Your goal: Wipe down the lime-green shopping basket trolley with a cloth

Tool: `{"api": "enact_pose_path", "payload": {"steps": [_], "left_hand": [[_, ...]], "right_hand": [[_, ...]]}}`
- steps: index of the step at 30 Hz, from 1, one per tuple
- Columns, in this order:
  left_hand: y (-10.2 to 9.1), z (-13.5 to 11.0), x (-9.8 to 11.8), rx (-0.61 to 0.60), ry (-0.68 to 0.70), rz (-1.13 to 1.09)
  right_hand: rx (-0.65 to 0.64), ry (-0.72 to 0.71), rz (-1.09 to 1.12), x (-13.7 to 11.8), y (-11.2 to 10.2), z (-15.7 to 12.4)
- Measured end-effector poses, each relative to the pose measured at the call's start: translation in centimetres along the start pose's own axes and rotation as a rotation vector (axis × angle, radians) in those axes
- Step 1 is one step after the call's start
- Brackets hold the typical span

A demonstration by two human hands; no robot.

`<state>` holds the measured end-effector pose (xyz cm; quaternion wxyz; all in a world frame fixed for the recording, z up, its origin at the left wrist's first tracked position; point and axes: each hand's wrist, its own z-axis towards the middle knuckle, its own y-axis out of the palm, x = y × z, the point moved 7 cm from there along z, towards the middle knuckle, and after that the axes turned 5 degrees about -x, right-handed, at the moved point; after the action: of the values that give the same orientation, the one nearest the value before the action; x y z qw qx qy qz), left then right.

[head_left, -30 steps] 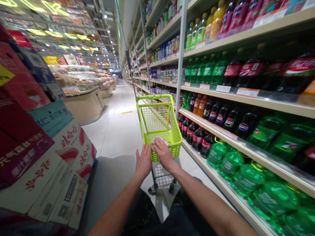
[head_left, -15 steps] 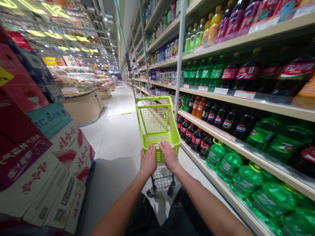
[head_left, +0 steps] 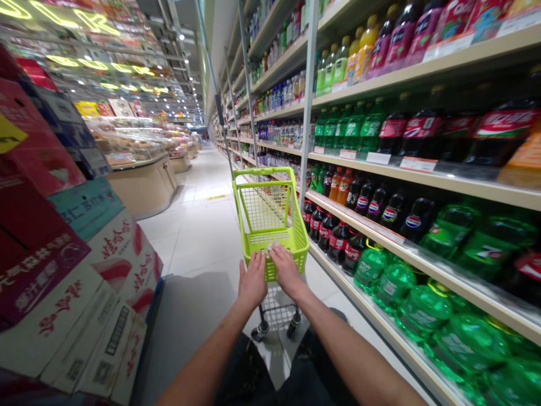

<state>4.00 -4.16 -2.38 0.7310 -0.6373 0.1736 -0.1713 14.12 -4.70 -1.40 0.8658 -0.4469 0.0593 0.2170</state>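
Observation:
A small lime-green shopping cart [head_left: 301,237] stands in front of me, its plastic basket on a wheeled metal frame. Over the left part of the basket's near edge lies my left hand [head_left: 253,279], fingers stretched forward and thumb apart. My right hand [head_left: 285,269] is beside it on the same edge. Its bent fingers press on a crumpled white tissue [head_left: 269,248], mostly hidden beneath them. No goods show in the basket.
Drink shelves [head_left: 382,169] run along the right, close to the cart. Stacked drink cartons [head_left: 105,254] stand at the left on a blue base. Farther along the aisle is a rounded display counter [head_left: 146,183] with packaged food. White floor tiles [head_left: 194,231] lie between.
My right hand has slid left along the basket edge with the tissue, closer to my left hand. The left hand has shifted slightly left. The cart stays in nearly the same place.

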Motion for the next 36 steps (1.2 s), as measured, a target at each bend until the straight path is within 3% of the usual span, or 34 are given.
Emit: {"api": "enact_pose_path", "payload": {"steps": [3,6,8,10,15,21,28,30,34,36], "left_hand": [[0.2,-0.3,-0.1,0.012,0.016,0.026],[0.3,-0.4,0.0,0.014,0.020,0.027],[0.2,-0.4,0.3,0.008,0.009,0.006],[0.1,-0.3,0.7,-0.002,0.003,-0.012],[0.0,-0.4,1.0,-0.001,0.013,0.000],[0.3,-0.5,0.8,0.002,0.009,0.002],[0.4,-0.4,1.1,0.026,0.015,0.018],[0.5,-0.4,0.9,0.036,0.017,0.015],[0.5,-0.4,0.9,0.037,0.036,-0.005],[0.5,-0.3,1.1,0.027,0.045,-0.009]], "right_hand": [[0.022,-0.010,-0.020,1.1,-0.7,-0.4],[0.109,0.144,-0.063,5.4,-3.4,-1.0],[0.133,0.223,-0.083,6.8,-4.4,-1.2],[0.104,0.220,-0.084,5.8,-3.9,-1.3],[-0.016,0.041,-0.020,0.8,-1.0,-1.1],[0.105,0.190,-0.053,4.2,-3.5,-1.6],[0.014,-0.028,-0.025,-0.8,-0.6,-1.6],[0.012,-0.021,-0.033,0.2,-1.2,-1.6],[0.136,0.154,-0.053,4.8,-4.2,-1.8],[0.175,0.193,-0.052,5.1,-4.4,-2.1]]}}
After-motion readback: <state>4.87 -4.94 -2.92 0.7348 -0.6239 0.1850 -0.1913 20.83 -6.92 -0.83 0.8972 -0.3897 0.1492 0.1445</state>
